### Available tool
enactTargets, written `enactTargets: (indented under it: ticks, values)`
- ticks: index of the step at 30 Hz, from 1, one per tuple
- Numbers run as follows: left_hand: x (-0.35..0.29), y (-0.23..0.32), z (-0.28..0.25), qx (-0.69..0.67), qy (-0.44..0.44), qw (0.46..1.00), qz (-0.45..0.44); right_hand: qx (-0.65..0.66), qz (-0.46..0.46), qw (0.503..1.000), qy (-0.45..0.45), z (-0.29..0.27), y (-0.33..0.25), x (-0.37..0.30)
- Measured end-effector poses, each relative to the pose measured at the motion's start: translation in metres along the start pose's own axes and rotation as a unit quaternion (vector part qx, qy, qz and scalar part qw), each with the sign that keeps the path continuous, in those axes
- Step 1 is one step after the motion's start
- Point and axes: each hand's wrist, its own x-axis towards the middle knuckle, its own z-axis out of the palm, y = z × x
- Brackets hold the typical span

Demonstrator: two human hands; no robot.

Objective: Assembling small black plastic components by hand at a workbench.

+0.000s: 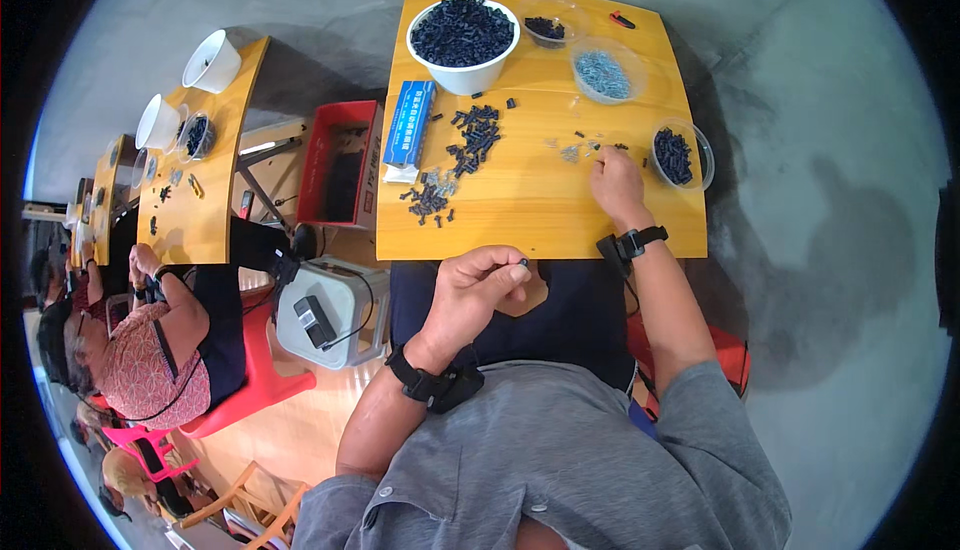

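L hand (470, 290) off the table edge, thumb & forefinger pinched on 1 small black part (524, 263). R hand (617, 182) flat on the wooden table (540, 210), fingertips closed on tiny bits; small clear bowl of black parts (679, 155) just right of them, loose black pile (470, 145) left

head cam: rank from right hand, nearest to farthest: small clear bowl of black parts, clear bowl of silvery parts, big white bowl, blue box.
1. Small clear bowl of black parts, just right of the right hand.
2. Clear bowl of silvery parts, beyond it.
3. Big white bowl and blue box, far left: too close to call.
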Motion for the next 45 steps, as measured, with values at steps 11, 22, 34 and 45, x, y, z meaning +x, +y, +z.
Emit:
enactTargets:
  ticks: [11, 22, 34, 45]
  values:
    - [0.005, 0.007, -0.002, -0.027, 0.021, 0.998, 0.050, 0.459, 0.197, 0.866, -0.030, -0.031, -0.041, -0.027]
    - [0.003, 0.013, 0.005, 0.001, 0.041, 0.996, 0.079, 0.618, 0.074, 0.766, -0.159, -0.117, -0.141, -0.068]
    - [-0.001, 0.016, 0.008, -0.002, 0.009, 0.996, 0.094, 0.562, -0.019, 0.813, -0.152, -0.119, -0.153, -0.083]
    - [0.000, 0.018, 0.006, 0.001, 0.009, 0.997, 0.081, 0.540, -0.071, 0.829, -0.126, -0.115, -0.154, -0.083]
